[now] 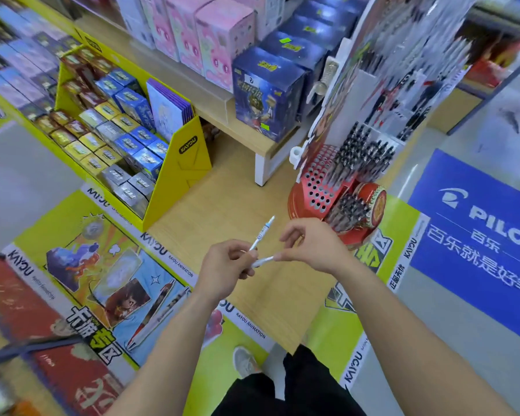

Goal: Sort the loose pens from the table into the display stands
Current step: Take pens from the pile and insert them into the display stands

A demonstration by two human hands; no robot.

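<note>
Two pens are held above the pale wooden tabletop (222, 205). A slim white plastic pen with blue print (263, 234) slants up and to the right out of the left hand (225, 265), whose fingers curl round its lower end. A second white pen (264, 260) lies almost level between both hands. The right hand (312, 247) pinches that pen's right end with thumb and forefinger; its other end meets the left fingers. Just beyond the right hand stands a red perforated display stand (312, 181), with black pens (360, 157) upright in some holes. A yellow cardboard display of small boxes (186, 163) stands to the left.
</note>
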